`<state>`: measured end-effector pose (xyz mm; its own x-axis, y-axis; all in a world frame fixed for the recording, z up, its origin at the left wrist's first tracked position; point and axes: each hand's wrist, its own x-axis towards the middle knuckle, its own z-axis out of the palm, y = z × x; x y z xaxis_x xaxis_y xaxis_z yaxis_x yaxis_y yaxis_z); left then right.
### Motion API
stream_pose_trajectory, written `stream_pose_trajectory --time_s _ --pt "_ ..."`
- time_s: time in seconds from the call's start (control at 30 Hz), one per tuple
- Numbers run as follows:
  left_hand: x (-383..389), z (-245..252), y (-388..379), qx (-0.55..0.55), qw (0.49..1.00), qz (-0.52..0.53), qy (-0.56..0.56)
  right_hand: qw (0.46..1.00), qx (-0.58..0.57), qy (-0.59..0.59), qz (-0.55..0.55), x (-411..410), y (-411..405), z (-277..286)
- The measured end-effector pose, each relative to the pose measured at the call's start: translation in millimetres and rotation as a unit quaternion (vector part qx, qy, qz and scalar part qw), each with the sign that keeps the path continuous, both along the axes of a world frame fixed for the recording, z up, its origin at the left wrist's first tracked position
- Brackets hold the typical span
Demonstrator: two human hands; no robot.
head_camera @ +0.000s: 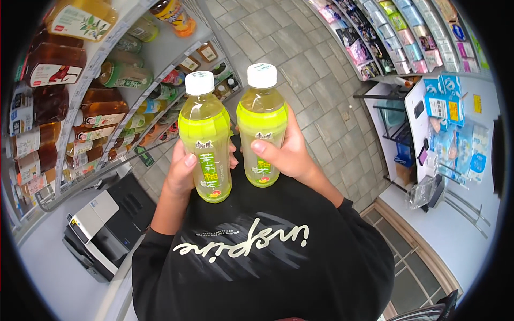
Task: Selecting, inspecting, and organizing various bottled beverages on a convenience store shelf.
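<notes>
Two plastic tea bottles with white caps and yellow-green labels stand upright side by side before my chest. My left hand (180,164) is wrapped around the left bottle (207,132), its thumb on the front. Around the right bottle (261,116) my right hand (291,146) is closed, thumb across the label. A narrow gap separates the bottles, and the left one sits slightly lower in view. Most of the fingers are hidden behind the bottles. Pale yellow liquid shows through the clear plastic, and both caps are on.
Shelves (160,72) filled with drink bottles curve along the left. Below them is a black and white printer (106,224). Grey floor tiles (333,104) run ahead. Racks of small packets (385,36) stand at upper right, above a white rack (413,108) and blue packages (453,148).
</notes>
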<state>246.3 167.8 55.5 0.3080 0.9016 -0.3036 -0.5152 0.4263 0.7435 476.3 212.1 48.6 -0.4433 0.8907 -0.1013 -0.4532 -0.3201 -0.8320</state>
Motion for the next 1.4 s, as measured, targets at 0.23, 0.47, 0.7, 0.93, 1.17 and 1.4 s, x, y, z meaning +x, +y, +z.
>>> stream_pose_trajectory --time_s 0.23,0.47,0.7,0.93,1.17,1.4 --pt "34.6 1.2 -4.7 0.045 0.997 -0.025 0.057 0.998 -0.008 0.058 -0.016 22.5 -13.0 -0.9" --pt "53.9 -6.9 -22.5 0.039 0.997 0.006 0.068 0.997 -0.049 0.042 0.049 51.0 -10.9 -0.2" --pt "83.4 -0.8 -45.3 0.002 0.993 0.084 0.088 0.987 -0.029 0.018 0.155 71.3 -4.3 -15.9" --pt "88.4 -4.8 -63.0 -0.016 0.994 0.066 0.083 0.990 -0.056 -0.072 0.111 71.1 -19.8 -14.0" --pt "64.8 -9.4 -71.8 0.030 0.998 0.041 0.048 0.989 -0.094 0.023 0.111 63.3 -39.7 -6.8" --pt "21.4 3.9 -93.0 0.056 0.997 0.040 0.045 0.998 0.013 -0.053 0.030 11.3 -78.4 9.1"
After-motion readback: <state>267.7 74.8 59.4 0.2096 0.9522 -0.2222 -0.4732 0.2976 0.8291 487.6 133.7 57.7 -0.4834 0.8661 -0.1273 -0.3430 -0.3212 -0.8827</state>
